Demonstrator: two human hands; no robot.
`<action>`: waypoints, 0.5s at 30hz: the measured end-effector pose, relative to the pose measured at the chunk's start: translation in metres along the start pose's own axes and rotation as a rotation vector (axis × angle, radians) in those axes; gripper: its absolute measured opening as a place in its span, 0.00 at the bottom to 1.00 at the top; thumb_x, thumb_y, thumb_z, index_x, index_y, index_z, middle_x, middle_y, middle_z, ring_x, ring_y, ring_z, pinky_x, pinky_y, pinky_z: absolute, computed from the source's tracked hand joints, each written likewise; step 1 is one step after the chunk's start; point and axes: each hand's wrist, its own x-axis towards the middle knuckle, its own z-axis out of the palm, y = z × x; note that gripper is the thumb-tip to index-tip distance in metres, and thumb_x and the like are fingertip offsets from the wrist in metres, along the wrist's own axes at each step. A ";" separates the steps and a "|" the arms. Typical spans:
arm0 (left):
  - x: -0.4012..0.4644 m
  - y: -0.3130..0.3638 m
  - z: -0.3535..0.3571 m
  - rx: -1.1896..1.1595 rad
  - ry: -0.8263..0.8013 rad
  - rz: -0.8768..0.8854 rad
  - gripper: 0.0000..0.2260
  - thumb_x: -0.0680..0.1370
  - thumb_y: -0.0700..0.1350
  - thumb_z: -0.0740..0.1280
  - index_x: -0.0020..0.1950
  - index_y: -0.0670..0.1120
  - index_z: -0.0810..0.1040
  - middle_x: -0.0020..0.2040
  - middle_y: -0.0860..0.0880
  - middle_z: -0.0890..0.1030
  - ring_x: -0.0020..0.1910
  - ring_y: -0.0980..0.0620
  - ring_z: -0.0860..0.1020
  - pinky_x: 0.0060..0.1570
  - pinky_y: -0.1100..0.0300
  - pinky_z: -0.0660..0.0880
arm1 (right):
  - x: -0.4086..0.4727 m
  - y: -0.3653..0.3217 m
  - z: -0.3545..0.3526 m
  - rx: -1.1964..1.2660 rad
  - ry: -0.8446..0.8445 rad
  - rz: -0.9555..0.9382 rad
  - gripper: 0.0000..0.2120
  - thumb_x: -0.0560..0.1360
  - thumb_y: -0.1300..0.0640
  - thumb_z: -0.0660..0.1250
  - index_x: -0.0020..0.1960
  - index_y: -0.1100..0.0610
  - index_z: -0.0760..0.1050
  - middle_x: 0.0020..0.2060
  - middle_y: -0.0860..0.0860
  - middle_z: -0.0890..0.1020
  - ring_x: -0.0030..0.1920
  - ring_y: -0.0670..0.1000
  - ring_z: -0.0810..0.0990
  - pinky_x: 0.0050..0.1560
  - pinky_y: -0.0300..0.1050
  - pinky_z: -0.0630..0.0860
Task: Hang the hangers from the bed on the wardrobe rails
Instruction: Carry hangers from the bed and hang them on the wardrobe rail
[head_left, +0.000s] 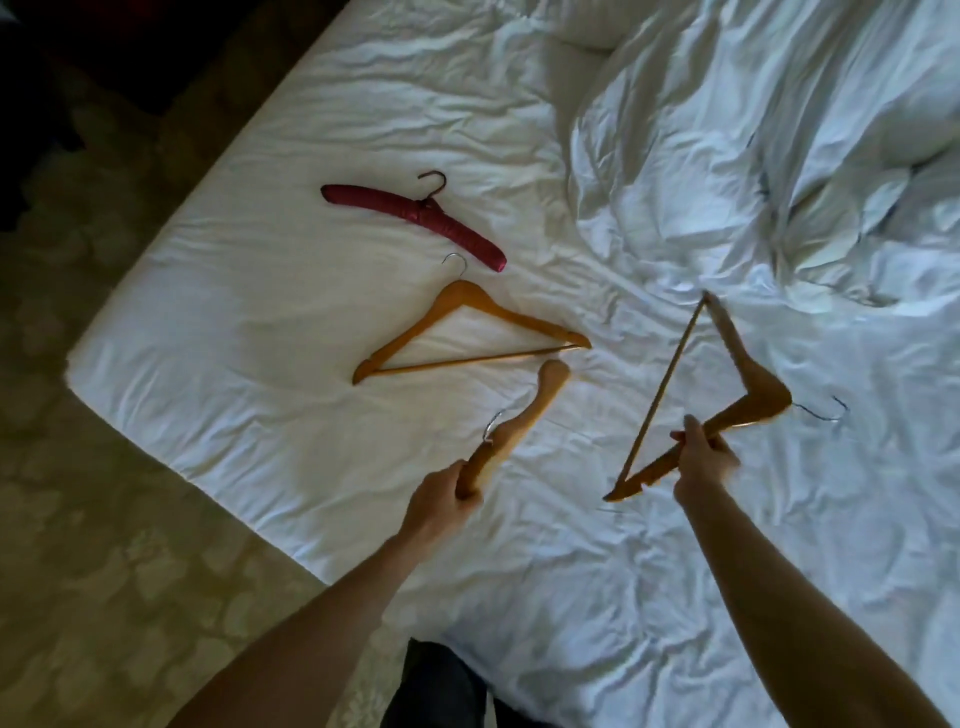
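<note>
I am gripping a barless wooden hanger (511, 421) by one end in the left hand (441, 499) and a barred wooden hanger (727, 395) by its shoulder in the right hand (704, 465). Two hangers are lying on the bed (249, 291): a wooden hanger (467, 332) and a padded red hanger (415, 221). Risk: end grips are permitting swing; hooks may be snagging the sheet.

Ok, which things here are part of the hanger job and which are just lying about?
Part of the job:
left hand, holding a barless wooden hanger
right hand, holding a barred wooden hanger
wooden hanger on the bed
red padded hanger

Just lying about:
duvet
pillow
carpet
</note>
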 end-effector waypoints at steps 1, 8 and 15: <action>-0.014 0.011 0.001 -0.079 0.017 -0.021 0.05 0.74 0.49 0.72 0.45 0.50 0.77 0.38 0.51 0.81 0.40 0.47 0.82 0.36 0.58 0.73 | -0.017 0.004 -0.018 -0.034 -0.006 -0.045 0.10 0.75 0.50 0.72 0.45 0.58 0.80 0.33 0.50 0.83 0.35 0.48 0.79 0.38 0.43 0.74; -0.099 0.063 0.015 -0.760 -0.047 -0.243 0.05 0.70 0.39 0.77 0.42 0.40 0.84 0.33 0.43 0.81 0.34 0.46 0.78 0.41 0.51 0.75 | -0.132 0.045 -0.110 -0.241 -0.309 -0.355 0.05 0.78 0.57 0.69 0.53 0.52 0.81 0.31 0.53 0.80 0.29 0.49 0.77 0.29 0.41 0.73; -0.198 0.062 0.049 -0.939 0.086 -0.235 0.16 0.71 0.49 0.77 0.44 0.35 0.84 0.34 0.43 0.83 0.35 0.45 0.78 0.42 0.51 0.75 | -0.212 0.094 -0.167 -0.319 -0.614 -0.526 0.07 0.80 0.58 0.67 0.45 0.59 0.79 0.33 0.54 0.79 0.32 0.47 0.77 0.36 0.41 0.75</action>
